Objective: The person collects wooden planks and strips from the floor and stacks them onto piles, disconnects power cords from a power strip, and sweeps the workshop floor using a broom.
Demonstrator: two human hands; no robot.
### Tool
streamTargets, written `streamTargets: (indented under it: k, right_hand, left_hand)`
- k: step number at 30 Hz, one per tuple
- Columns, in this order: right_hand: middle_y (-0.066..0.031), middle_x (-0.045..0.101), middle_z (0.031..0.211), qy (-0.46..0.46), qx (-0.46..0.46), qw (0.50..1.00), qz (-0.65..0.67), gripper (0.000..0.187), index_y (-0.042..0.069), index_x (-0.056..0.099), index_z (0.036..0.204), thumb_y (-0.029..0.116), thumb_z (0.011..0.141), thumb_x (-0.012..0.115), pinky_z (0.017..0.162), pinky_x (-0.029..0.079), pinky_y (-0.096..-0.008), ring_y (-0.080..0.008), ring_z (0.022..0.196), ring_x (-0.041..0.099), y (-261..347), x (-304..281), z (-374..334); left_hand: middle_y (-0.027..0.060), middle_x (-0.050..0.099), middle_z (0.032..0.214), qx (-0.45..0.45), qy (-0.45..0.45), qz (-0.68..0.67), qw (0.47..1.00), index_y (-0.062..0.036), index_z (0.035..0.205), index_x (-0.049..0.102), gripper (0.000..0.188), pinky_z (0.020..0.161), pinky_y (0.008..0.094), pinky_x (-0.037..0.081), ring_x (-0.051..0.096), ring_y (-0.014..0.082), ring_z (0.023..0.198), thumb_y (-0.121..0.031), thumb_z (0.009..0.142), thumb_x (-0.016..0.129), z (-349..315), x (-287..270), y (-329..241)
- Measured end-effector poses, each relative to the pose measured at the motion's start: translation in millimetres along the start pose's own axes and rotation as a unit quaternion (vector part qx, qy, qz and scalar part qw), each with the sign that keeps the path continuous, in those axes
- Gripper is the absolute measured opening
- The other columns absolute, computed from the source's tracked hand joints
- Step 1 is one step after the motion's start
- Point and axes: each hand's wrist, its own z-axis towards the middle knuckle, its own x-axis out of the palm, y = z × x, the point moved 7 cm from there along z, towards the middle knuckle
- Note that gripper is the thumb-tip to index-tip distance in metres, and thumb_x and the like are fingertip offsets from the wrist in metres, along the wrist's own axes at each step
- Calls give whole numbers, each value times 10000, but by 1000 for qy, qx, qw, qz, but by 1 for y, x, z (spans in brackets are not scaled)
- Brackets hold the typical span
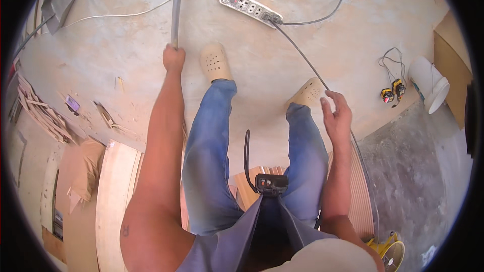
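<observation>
At the far left, a heap of thin wood offcuts (43, 113) lies along the wall, with a curved pale board (115, 196) on the floor nearer the person. The left hand (174, 58) is clenched around the lower end of a grey pole (176, 12) with a blue upper section, which runs up toward the top edge, ahead of the left foot. A white cord (126, 14) crosses the concrete floor (302, 60) behind the pole to a white power strip (250, 7) with several sockets, lying near the top centre. 2 beige perforated clogs (216, 62) show below it, on legs in blue jeans. A dark cable (302, 55) runs from the strip down past the right clog to the right hand (337, 113), whose fingers are spread and released, holding nothing, with the cable passing just beside them. Further right lie 2 small yellow-and-black devices (392, 92) with tangled wires, and a white bucket (429, 84) tipped on its side.
</observation>
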Motion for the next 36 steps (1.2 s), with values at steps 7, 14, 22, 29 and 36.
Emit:
streamTargets:
  k: [7, 14, 22, 29, 36]
  right_hand:
    - [-182, 616, 993, 12, -46, 996, 70, 286, 1, 596, 1039, 181, 818, 619, 813, 470, -369, -337, 927, 602, 69, -30, -70]
    - [-185, 615, 1079, -99, -20, 974, 201, 450, -14, 543, 1131, 255, 792, 667, 879, 449, -367, -310, 1016, 593, 146, -133, -151]
    - [-222, 533, 1206, -233, -68, 910, 335, 715, -26, 341, 1329, 310, 796, 680, 961, 401, -378, -282, 1162, 507, 189, -207, -255]
    - [-86, 619, 972, -229, -202, 755, 581, 411, 2, 507, 1170, 213, 827, 588, 862, 400, -279, -141, 957, 545, 227, -272, -386]
    - [-28, 545, 767, -463, -151, 556, 673, 174, 57, 570, 859, 220, 828, 623, 654, 400, -242, -109, 700, 504, 95, -205, -627]
  left_hand:
    - [239, 624, 800, 87, 109, -85, 986, -23, 892, 603, 277, 697, 451, 492, 621, 397, 797, -276, 781, 584, -186, -99, 29]
    - [223, 635, 832, 182, 191, -25, 964, -36, 854, 637, 303, 744, 438, 494, 616, 388, 836, -322, 758, 605, -290, -231, 13]
    - [192, 649, 853, 397, 210, 67, 891, -60, 852, 650, 278, 732, 410, 498, 623, 368, 822, -317, 748, 625, -353, -327, -49]
    - [199, 628, 712, 497, 232, 86, 831, -9, 777, 623, 284, 644, 406, 490, 633, 333, 686, -289, 744, 653, -440, -344, -77]
    - [196, 638, 768, 673, 272, 216, 653, -30, 806, 630, 293, 676, 409, 495, 631, 348, 732, -318, 753, 643, -615, -281, -59]
